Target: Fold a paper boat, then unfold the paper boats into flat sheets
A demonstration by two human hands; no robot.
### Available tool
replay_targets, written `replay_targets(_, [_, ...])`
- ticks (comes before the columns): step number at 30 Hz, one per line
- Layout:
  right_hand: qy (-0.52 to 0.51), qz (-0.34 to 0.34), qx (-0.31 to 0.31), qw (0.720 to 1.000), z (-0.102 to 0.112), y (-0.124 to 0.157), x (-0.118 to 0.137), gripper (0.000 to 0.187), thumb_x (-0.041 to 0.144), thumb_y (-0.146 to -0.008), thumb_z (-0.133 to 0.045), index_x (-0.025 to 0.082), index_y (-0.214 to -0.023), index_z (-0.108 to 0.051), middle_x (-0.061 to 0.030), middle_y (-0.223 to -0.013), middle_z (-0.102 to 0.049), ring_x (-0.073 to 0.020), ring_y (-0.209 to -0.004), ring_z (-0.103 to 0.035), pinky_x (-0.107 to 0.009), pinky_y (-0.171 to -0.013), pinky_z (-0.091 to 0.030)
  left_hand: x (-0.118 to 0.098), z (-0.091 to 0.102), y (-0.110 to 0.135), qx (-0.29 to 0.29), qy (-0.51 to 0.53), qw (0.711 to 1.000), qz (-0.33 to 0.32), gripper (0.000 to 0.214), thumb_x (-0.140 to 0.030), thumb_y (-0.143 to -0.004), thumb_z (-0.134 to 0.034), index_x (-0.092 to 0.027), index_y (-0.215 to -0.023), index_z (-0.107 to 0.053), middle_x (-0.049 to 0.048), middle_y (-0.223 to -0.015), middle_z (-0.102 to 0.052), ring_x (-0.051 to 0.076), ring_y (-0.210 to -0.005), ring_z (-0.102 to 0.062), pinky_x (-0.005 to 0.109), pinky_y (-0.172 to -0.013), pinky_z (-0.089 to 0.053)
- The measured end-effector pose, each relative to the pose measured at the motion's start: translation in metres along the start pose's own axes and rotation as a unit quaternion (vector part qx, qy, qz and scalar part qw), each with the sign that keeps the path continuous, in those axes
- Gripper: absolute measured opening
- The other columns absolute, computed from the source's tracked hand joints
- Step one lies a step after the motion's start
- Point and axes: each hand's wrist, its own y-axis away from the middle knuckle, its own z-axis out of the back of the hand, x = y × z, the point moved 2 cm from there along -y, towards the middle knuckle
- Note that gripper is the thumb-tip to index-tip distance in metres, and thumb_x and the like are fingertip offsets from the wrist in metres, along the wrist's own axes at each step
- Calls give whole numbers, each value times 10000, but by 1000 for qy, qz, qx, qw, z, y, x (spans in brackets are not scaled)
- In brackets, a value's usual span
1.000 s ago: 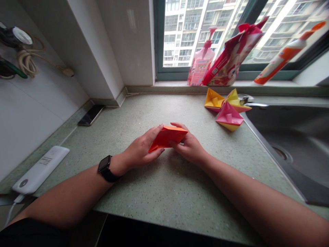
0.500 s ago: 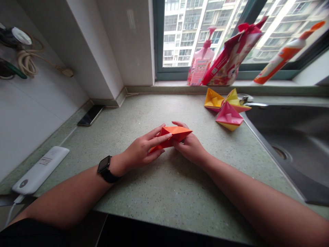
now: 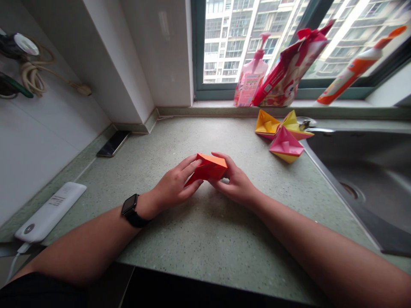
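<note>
Orange paper [image 3: 212,171] shifted leftward, left hand [image 3: 172,185] and right hand [image 3: 238,185] holding it; folded shapes [image 3: 286,146] beside sink [image 3: 375,184].

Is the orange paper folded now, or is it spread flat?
Folded: the orange paper shows angled faces meeting along creased edges.

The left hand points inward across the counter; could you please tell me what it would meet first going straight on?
The orange folded paper, which the left hand touches, would come first; beyond it, probably the right hand, though depth is hard to judge here.
</note>
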Motion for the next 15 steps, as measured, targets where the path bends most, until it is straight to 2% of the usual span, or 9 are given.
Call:
replay_targets(7, [-3,11,31,999,1,1,-1,771,166,-846,-649,313,-1562,-404,-102,-1305,-688,-250,-1067,-715,-425,-906,-620,-2,3,-2,1,10,1000,8,608,-302,-1028,-650,-203,-1597,-460,201,-1633,-511,339,-1511,-529,568,-1239,-489])
replay_targets(12, [-32,17,78,996,-1,3,3,801,207,-886,-666,339,-1609,-348,-99,-1344,-670,-253,-1094,-712,-418,-907,-628,-3,4,-3,2,12,1000,2,608,-279,-1029,-641,-205,-1602,-450,195,-1626,-523,331,-1517,-522,571,-1250,-475])
replay_targets(15, [-32,22,75,996,-1,3,4,761,270,-924,-681,333,-1611,-360,-100,-1335,-682,-250,-1080,-720,-415,-906,-628,-3,4,-3,10,16,1000,1,620,-280,-1026,-642,-207,-1608,-441,196,-1634,-511,338,-1521,-514,577,-1250,-473])
